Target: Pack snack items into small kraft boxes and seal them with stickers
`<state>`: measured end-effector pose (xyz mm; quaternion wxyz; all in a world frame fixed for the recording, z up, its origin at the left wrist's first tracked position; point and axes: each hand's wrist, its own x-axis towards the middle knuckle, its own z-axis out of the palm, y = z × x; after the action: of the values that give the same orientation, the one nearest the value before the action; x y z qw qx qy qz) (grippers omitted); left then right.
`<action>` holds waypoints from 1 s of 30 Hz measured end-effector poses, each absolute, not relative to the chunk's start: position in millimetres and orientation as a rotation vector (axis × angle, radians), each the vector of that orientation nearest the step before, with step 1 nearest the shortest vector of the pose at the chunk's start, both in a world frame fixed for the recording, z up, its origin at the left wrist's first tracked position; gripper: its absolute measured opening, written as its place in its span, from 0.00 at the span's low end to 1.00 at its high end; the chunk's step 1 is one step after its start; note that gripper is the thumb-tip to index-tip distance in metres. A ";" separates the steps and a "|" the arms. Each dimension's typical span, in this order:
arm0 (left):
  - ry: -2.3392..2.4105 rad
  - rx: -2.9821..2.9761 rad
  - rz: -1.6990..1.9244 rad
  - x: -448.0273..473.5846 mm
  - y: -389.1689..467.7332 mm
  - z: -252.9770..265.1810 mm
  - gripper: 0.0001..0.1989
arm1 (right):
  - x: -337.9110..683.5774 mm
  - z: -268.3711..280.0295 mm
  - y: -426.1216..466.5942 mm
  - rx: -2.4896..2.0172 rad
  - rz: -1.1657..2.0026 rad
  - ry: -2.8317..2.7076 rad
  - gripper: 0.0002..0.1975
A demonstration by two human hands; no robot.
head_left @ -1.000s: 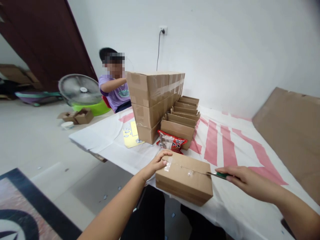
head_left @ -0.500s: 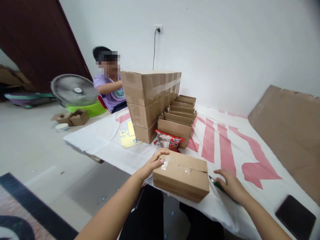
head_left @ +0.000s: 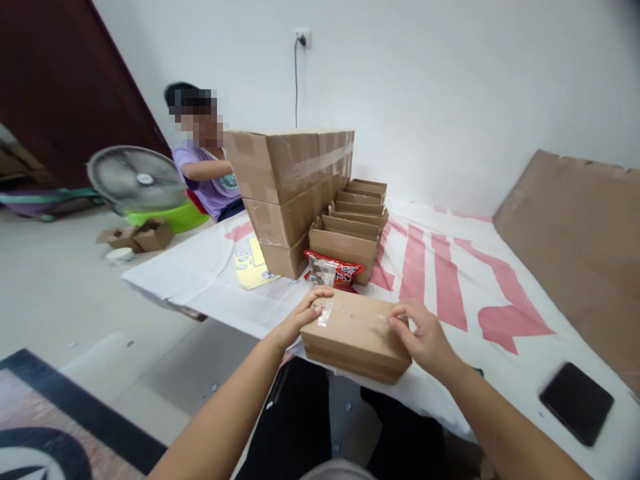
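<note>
A small closed cardboard box [head_left: 350, 343] sits before me at the table's near edge, a strip of clear tape [head_left: 324, 317] shining on the left of its top. My left hand [head_left: 303, 317] grips the box's left end, fingers over the far edge and thumb on top. Over the right part of the lid, my right hand [head_left: 417, 333] is closed, thumb and forefinger pinched at a bit of clear tape by the top seam. Only a green tip of the knife's handle [head_left: 480, 371] shows past my right forearm; the rest is hidden.
Taped boxes [head_left: 295, 173] stand stacked beyond, beside a row of open boxes [head_left: 345, 247]. A red snack packet [head_left: 333, 272] lies before them. A black phone-like slab [head_left: 577, 403] rests right. A person [head_left: 207, 173] sits behind the stack, near a fan [head_left: 137, 179].
My right hand has let go of the knife and moved left onto the box's lid, fingers pinching there. My left hand stays on the box. The whole view has shifted slightly.
</note>
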<state>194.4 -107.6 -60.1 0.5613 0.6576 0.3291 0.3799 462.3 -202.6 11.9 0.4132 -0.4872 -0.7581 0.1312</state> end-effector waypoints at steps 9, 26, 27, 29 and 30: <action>0.824 1.549 0.946 195.5 -100.6 -69.7 0.25 | 553.8 -28.4 -278.1 -1.838 0.881 -1.763 0.07; 0.862 1.558 0.907 195.6 -111.5 -52.2 0.36 | 584.9 -75.1 -297.8 -2.415 0.661 -1.791 0.04; 0.876 1.586 0.900 192.0 -113.2 -48.1 0.37 | 586.4 -73.5 -297.0 -2.380 0.622 -1.803 0.04; 0.910 1.663 0.893 182.1 -116.5 -40.5 0.37 | 589.4 -71.4 -295.0 -2.328 0.548 -1.828 0.06; 0.925 1.717 0.887 176.4 -118.3 -37.0 0.35 | 590.5 -71.1 -293.7 -2.312 0.522 -1.845 0.07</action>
<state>176.4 -118.3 -37.0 0.4792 0.7035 0.3789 0.3633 590.5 -293.7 -71.1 0.0690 -0.7678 -0.6129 0.1732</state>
